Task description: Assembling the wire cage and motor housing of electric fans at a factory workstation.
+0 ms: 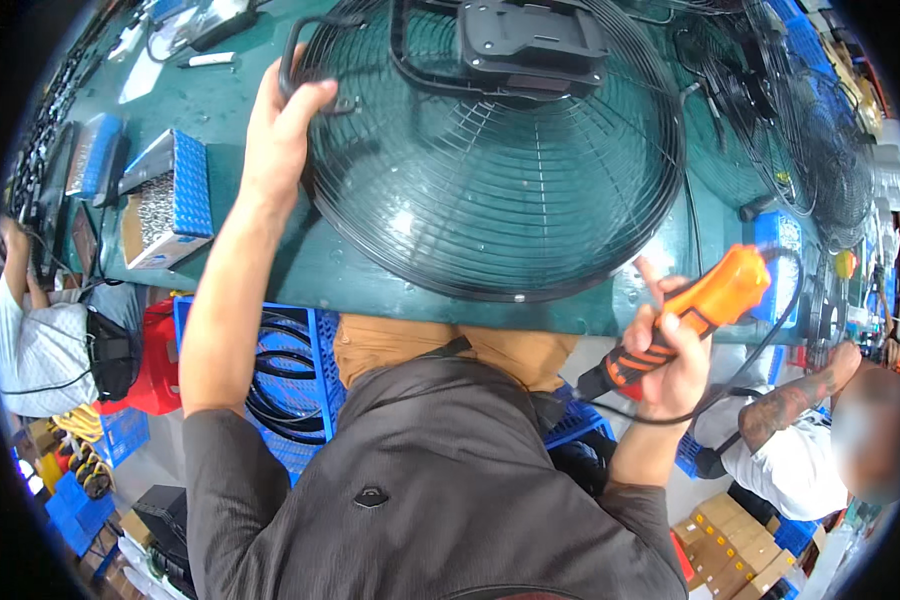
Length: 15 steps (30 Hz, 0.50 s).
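A large round black fan guard (520,296) of wire rings lies on the green worktable (270,285) in front of me. A black plastic housing (533,40) with screws sits over its far middle part, beside a curved black tube. My left hand (282,135) is closed around a bent black bar (288,65) at the guard's left rim. My right hand (675,350), near the table's front edge, grips an orange and black power screwdriver (705,305), held tilted with its orange end up to the right. A black cord runs from the screwdriver. The right index finger stretches toward the guard's rim.
An open blue and white box (175,200) of small metal parts stands at left, near a white marker (208,60). More wire guards (760,90) crowd the far right. Blue crates (315,375) with black rings sit below the table. Other people work at both sides.
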Available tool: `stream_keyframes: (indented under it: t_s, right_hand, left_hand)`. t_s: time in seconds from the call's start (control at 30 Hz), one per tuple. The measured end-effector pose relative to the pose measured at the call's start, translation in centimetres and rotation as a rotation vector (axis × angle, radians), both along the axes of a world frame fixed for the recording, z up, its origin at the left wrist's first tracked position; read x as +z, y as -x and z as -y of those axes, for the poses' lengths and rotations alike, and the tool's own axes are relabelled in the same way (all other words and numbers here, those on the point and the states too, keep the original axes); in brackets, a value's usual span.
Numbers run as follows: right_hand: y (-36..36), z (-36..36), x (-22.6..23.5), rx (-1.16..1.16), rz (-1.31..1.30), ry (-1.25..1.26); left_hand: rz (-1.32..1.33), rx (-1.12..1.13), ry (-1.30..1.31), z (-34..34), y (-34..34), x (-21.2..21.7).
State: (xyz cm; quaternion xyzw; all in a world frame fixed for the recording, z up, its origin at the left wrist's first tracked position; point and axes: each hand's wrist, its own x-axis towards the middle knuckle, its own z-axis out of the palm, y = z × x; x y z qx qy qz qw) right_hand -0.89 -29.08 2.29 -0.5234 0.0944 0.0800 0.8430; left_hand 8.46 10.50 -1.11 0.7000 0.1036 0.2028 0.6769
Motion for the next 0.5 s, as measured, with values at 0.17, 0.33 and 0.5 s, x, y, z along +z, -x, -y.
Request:
stream_keyframes:
  t_s: [0.17, 0.33, 0.5]
  right_hand:
    - [-11.3, 1.5, 0.6, 0.082, -0.116, 0.088]
    - [-21.4, 1.2, 0.2, 0.233, 0.010, 0.178]
    - [-16.1, 1.9, 2.0, 0.039, 0.389, 0.212]
  left_hand:
    - [-0.014, 0.199, 0.148, 7.3, 9.6, 0.7]
    - [-0.045, 0.068, 0.095, 10.0, 17.5, 1.1]
    - [-0.059, 0.362, -0.805, -1.6, 17.9, 3.3]
